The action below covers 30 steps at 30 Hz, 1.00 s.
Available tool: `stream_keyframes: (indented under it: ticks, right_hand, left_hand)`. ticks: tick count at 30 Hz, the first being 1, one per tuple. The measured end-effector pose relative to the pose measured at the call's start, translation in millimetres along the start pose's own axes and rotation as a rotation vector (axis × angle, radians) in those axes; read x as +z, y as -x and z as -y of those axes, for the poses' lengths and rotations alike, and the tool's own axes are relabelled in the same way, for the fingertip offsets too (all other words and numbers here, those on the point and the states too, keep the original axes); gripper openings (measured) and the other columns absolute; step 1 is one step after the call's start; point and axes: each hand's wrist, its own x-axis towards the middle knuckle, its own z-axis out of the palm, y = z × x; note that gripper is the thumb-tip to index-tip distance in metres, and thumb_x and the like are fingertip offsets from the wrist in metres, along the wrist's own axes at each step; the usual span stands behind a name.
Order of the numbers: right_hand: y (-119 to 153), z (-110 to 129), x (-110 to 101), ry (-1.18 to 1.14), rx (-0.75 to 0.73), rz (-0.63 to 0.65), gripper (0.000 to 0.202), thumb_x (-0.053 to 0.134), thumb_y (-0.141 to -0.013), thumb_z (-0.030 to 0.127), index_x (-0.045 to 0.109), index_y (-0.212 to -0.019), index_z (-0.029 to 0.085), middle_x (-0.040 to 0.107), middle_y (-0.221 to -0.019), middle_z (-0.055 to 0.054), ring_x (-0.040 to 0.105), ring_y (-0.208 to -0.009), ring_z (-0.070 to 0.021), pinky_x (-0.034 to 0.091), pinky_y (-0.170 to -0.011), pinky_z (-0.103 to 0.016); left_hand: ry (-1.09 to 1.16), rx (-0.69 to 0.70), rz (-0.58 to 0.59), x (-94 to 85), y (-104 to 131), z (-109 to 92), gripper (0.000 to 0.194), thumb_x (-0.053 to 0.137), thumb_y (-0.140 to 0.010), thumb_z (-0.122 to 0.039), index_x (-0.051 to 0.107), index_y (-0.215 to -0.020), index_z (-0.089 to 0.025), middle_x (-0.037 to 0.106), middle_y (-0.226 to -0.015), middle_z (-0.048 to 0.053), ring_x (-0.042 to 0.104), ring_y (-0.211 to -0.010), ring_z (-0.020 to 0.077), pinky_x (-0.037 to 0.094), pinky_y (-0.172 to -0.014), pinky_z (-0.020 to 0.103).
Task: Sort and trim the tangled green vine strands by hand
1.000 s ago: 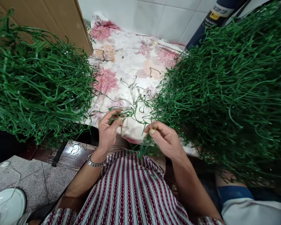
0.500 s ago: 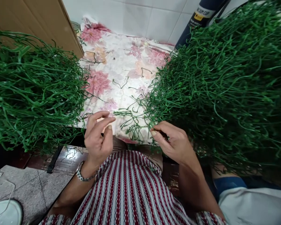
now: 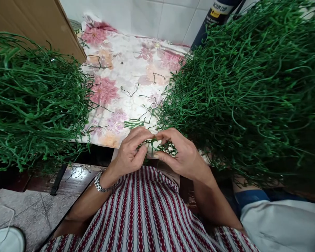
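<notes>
My left hand [image 3: 131, 148] and my right hand [image 3: 182, 154] meet close above the table's near edge, in front of my striped top. Between their fingertips is a thin green stem [image 3: 152, 144] of a branching, plastic-looking plant. The left fingers and thumb are curled around it. My right index finger meets the stem from the other side, its thumb lower down. More thin green strands show behind the right fingers. Just beyond the left hand, a small bunch of green stems [image 3: 133, 123] lies on the floral cloth [image 3: 126, 77].
A tall heap of thin green stems [image 3: 252, 98] rises on the right, another heap [image 3: 36, 105] on the left. Behind the left one stands a cardboard box [image 3: 39, 28]. A dark blue "VACUUM CUP" box [image 3: 215, 17] leans by the tiled wall [image 3: 170, 21]. A person's light-clothed leg [image 3: 286, 224] is at right.
My hands have come together. The left moved right and closed from a loose, half-open pose; the right moved left slightly. A green stem is now between them. The view shifted slightly.
</notes>
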Motion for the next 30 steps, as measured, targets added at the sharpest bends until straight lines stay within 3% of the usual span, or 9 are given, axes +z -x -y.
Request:
stream_keyframes:
  ticks: [5, 9, 11, 14, 17, 20, 25, 30]
  right_hand:
    - [-4.0, 1.1, 14.4, 0.13, -0.085, -0.012, 0.059, 0.049, -0.081, 0.008, 0.028, -0.135, 0.019, 0.048, -0.121, -0.012, 0.047, -0.113, -0.0219, 0.047, -0.095, -0.04]
    - [-6.0, -3.3, 21.6, 0.18, -0.199, -0.005, 0.063, 0.046, -0.083, 0.009, 0.021, -0.14, 0.022, 0.046, -0.122, -0.013, 0.046, -0.116, -0.0221, 0.045, -0.098, -0.041]
    - [-5.3, -5.3, 21.4, 0.184, -0.188, -0.008, 0.061, 0.051, -0.085, 0.017, 0.024, -0.139, 0.021, 0.048, -0.121, -0.013, 0.047, -0.115, -0.0228, 0.046, -0.097, -0.041]
    - [-1.2, -7.4, 18.1, 0.155, -0.038, -0.054, 0.06, 0.058, -0.082, 0.031, 0.031, -0.135, 0.02, 0.056, -0.112, -0.011, 0.055, -0.103, -0.0228, 0.048, -0.091, -0.041]
    - [3.8, -8.5, 16.1, 0.128, 0.088, -0.078, 0.046, 0.059, -0.083, 0.032, 0.045, -0.124, 0.02, 0.061, -0.098, -0.008, 0.059, -0.089, -0.02, 0.05, -0.082, -0.037]
    - [5.9, -7.7, 18.7, 0.125, 0.06, -0.11, 0.032, 0.057, -0.084, 0.026, 0.051, -0.115, 0.019, 0.062, -0.091, -0.007, 0.059, -0.083, -0.0185, 0.049, -0.077, -0.035]
    - [3.2, -2.6, 29.2, 0.095, -0.05, -0.225, 0.028, 0.058, -0.081, 0.016, 0.053, -0.109, 0.019, 0.062, -0.083, -0.005, 0.057, -0.076, -0.0169, 0.049, -0.071, -0.032]
    - [0.5, 1.2, 40.8, -0.027, -0.077, -0.247, 0.017, 0.058, -0.08, 0.015, 0.057, -0.095, 0.02, 0.063, -0.081, -0.004, 0.058, -0.074, -0.0161, 0.048, -0.068, -0.031]
  left_hand:
    - [-0.071, -0.061, 0.06, -1.2, -1.4, -12.8, 0.01, 0.052, -0.079, -0.017, 0.057, -0.088, -0.017, 0.059, -0.093, 0.007, 0.054, -0.093, 0.0197, 0.045, -0.084, 0.037]
    - [-0.124, -0.113, 0.135, -2.7, 0.4, -10.0, 0.01, 0.049, -0.079, -0.013, 0.054, -0.071, -0.017, 0.056, -0.079, 0.004, 0.052, -0.078, 0.0166, 0.043, -0.075, 0.034]
    - [-0.108, -0.128, 0.128, -5.9, 2.1, -8.4, 0.013, 0.047, -0.08, -0.013, 0.052, -0.069, -0.017, 0.054, -0.079, 0.004, 0.051, -0.078, 0.0162, 0.042, -0.073, 0.033]
    - [-0.087, -0.121, 0.063, -11.3, 4.5, -7.3, 0.014, 0.046, -0.084, -0.016, 0.052, -0.071, -0.017, 0.054, -0.089, 0.007, 0.051, -0.089, 0.0177, 0.042, -0.078, 0.034]
    - [-0.143, -0.092, 0.041, -14.1, 5.9, -6.9, 0.012, 0.047, -0.084, -0.017, 0.053, -0.074, -0.017, 0.054, -0.103, 0.01, 0.049, -0.102, 0.0204, 0.041, -0.086, 0.037]
    - [-0.264, -0.036, 0.068, -14.4, 5.5, -9.0, 0.008, 0.048, -0.082, -0.014, 0.055, -0.079, -0.017, 0.056, -0.103, 0.01, 0.05, -0.102, 0.021, 0.039, -0.089, 0.039]
    - [-0.403, 0.054, 0.158, -15.0, 3.8, -16.0, 0.009, 0.055, -0.077, -0.017, 0.056, -0.086, -0.016, 0.061, -0.092, 0.008, 0.052, -0.095, 0.0219, 0.039, -0.092, 0.043]
    - [-0.493, 0.014, 0.102, -13.7, 6.9, -15.2, 0.015, 0.048, -0.072, -0.007, 0.055, -0.077, -0.019, 0.061, -0.088, 0.004, 0.054, -0.093, 0.02, 0.036, -0.099, 0.047]
